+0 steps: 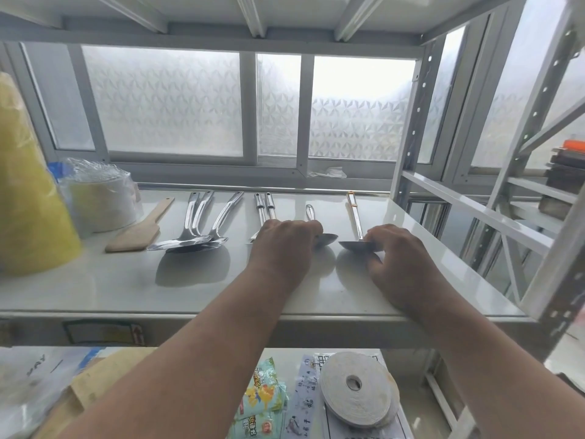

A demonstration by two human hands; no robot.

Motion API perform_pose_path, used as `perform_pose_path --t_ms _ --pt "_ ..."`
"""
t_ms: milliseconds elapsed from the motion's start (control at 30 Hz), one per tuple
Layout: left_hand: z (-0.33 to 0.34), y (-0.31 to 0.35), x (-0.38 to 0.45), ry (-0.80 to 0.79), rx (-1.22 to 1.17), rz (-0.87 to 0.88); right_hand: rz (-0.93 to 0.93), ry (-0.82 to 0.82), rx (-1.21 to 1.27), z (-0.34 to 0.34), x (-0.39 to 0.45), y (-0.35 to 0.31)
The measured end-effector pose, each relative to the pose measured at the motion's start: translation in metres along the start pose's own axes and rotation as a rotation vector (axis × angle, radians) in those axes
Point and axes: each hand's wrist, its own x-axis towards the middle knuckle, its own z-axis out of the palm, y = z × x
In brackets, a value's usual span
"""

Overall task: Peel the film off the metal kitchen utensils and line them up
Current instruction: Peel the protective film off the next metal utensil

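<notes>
Ladle [357, 236] bowl under right grip [397, 258]

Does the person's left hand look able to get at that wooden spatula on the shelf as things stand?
Probably yes. The pale wooden spatula lies flat on the white shelf, to the left of the left hand. Only the low cluster of shiny metal spatulas lies between them, and the hand could likely pass over or around it.

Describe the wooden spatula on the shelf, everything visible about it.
The wooden spatula is pale, unfinished-looking wood, one flat piece: a narrow handle with a small hole near its far end, widening into a broad squared blade with a rounded near corner. It lies flat on the white shelf, handle angled toward the window, left of the metal utensils and right of a wrapped white roll. Neither hand touches it.
</notes>
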Motion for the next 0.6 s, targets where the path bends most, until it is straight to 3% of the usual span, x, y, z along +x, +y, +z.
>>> perform_pose_path --t_ms 300,600 --pt "0.005 -0.004 0.003 0.025 0.007 0.028 -0.018 -0.002 0.034 -0.002 -0.003 -0.002" --pt "-0.026 -0.007 -0.001 0.122 -0.076 0.145 -0.250 0.264 0.078 -0.031 -0.030 -0.024"
